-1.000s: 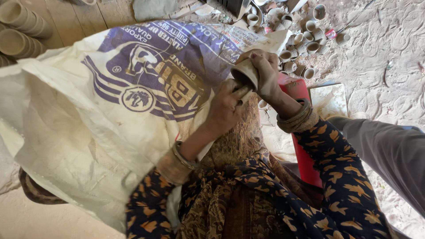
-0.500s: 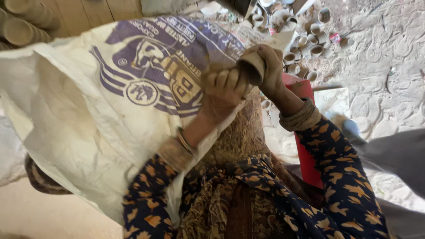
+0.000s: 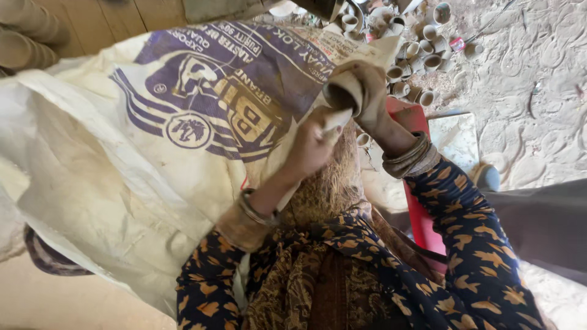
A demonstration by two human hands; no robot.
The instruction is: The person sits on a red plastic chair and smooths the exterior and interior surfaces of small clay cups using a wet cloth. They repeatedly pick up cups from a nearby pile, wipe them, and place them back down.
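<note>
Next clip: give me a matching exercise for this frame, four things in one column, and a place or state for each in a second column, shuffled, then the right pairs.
Things:
1. small brown clay cup
2. large white woven sack with blue print
3. heap of small clay cups
4. red flat object

Places or states:
A. on the dusty ground at top right
B. held in the right hand, mouth towards the camera
C. under the right forearm, partly hidden
D. spread out on the left

Pairs: 1-B, 2-D, 3-A, 4-C.

The left hand is just below the cup, its fingers reaching up to it.
</note>
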